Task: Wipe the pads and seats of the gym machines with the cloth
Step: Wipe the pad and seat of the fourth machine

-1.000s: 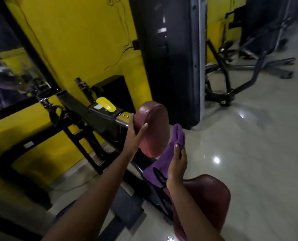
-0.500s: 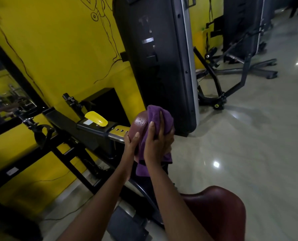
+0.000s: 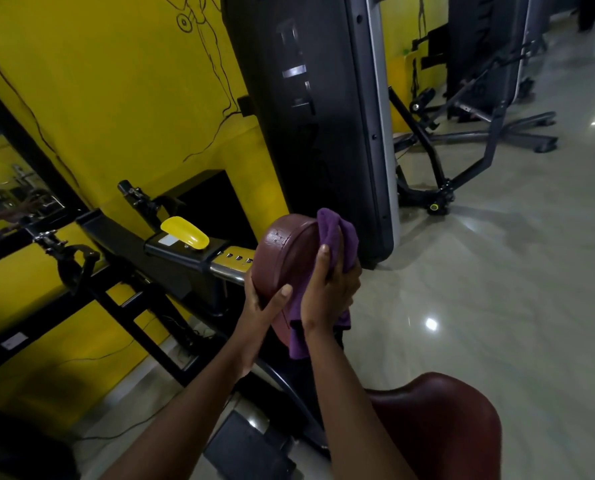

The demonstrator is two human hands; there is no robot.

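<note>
A maroon chest pad (image 3: 282,251) stands upright on the black machine's adjustment bar. My left hand (image 3: 261,303) grips the pad's lower left edge, thumb on its face. My right hand (image 3: 327,292) presses a purple cloth (image 3: 334,233) against the pad's front; the cloth bunches over the pad's top right and hangs down below my wrist. A maroon seat (image 3: 438,420) shows at the bottom right, partly hidden by my right forearm.
A tall black weight-stack shroud (image 3: 310,109) rises just behind the pad. A yellow lever (image 3: 185,232) sits on the bar to the left. A yellow wall and a mirror lie left. Another machine's frame (image 3: 479,133) stands on the glossy floor at the back right.
My right hand carried the cloth up from below the pad onto its face. It has since slid slightly down, and my left hand shifted lower on the pad's edge.
</note>
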